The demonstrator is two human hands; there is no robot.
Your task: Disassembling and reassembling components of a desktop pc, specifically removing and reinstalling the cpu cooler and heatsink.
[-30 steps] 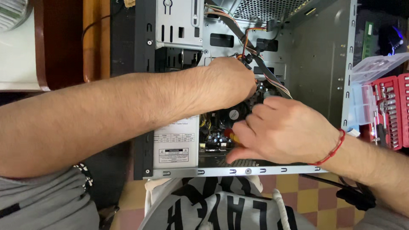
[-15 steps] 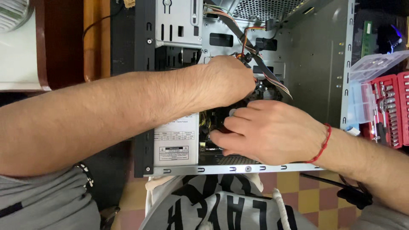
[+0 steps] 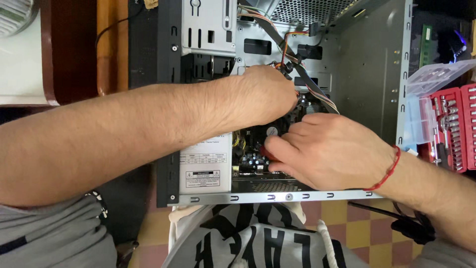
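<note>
Open computer case [image 3: 367, 84], side panel off for access. Left hand [image 3: 265, 94] reaches among cables [image 3: 297, 59], grip hidden. Right hand [image 3: 332, 151] pinches a red-handled tool [image 3: 268, 154] over the motherboard [image 3: 255, 144]. Socket set [image 3: 453, 126] lies just beside the case.

White rectangular label [image 3: 206, 166] sits on the power supply unit [image 3: 218, 144] inside the open computer case [image 3: 372, 74], near the case's bottom-left corner, just below the left forearm. Label is white w/ black print, small table grid up top, black-bordered box w/ warning triangle lower down; text too small to tell. Upper part hidden by the arm. Clear plastic package lid [image 3: 436, 77] stands open at the right, beside the case's right wall, over a red tool set tray [image 3: 453, 126]; lid translucent, roughly rectangular. No signs or screens in view.
</note>
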